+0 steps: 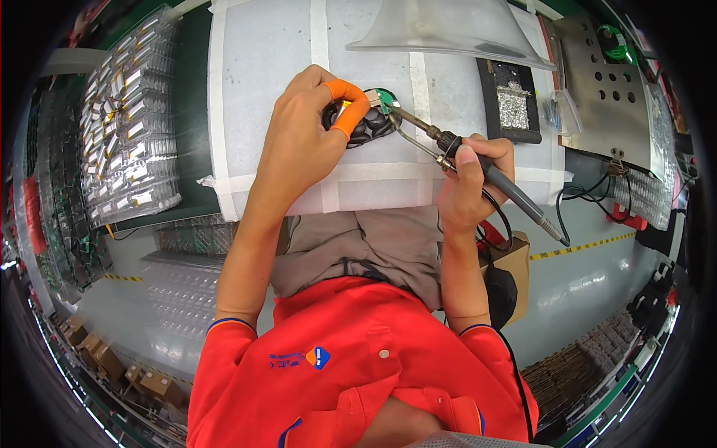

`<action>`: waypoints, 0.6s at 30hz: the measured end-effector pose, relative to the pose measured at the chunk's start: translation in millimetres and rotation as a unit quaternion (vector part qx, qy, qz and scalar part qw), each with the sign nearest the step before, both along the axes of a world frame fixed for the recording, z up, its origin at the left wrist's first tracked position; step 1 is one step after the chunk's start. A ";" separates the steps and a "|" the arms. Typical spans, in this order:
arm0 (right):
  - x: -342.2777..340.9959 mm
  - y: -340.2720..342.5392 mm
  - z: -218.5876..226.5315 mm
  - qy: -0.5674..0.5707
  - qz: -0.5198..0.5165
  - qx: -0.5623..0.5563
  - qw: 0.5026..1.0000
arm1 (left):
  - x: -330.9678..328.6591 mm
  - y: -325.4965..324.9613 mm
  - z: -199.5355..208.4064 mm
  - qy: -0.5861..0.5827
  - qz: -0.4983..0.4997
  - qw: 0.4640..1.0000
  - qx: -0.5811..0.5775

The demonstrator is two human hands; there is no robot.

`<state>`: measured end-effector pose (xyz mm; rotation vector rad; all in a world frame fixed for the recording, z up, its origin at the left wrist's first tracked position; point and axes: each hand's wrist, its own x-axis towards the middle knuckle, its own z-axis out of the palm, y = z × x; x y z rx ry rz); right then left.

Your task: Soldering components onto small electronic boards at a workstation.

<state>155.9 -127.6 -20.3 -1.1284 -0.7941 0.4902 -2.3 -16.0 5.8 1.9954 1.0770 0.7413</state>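
My right hand (478,179) grips a soldering iron (508,183) by its dark grey handle, with a thin metal feed tube running beside its shaft. The iron's tip points left and meets the edge of a small green circuit board (386,98). This board lies on a round, lumpy black holder (371,128) on the white-covered bench. My left hand (314,123), with orange finger cots on its thumb and forefinger, curls over the holder's left side. Those two fingertips come together beside a pale part (372,98) on the board; what they pinch is mostly hidden.
Stacked clear trays (134,123) with small silver parts stand at the left. A black tray (514,101) containing solder scraps lies right of the work, before a perforated metal box (601,89). A translucent hood (448,30) hangs over the bench's far side. A black cable (564,224) trails at right.
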 end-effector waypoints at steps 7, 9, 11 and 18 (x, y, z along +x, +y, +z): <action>-0.1 3.6 3.5 0.028 -0.026 -0.050 0.998 | 4.8 -1.8 -5.5 0.002 0.012 0.999 0.030; 1.7 4.2 5.5 0.048 -0.022 -0.056 0.997 | 4.8 -1.5 -5.4 -0.008 0.010 0.999 0.033; 2.7 4.6 6.5 0.068 -0.018 -0.066 0.995 | 4.4 -1.6 -4.4 -0.018 0.009 0.999 0.035; 4.5 6.8 6.0 0.091 -0.035 -0.058 0.993 | 5.6 1.2 -4.3 -0.023 0.008 0.998 0.053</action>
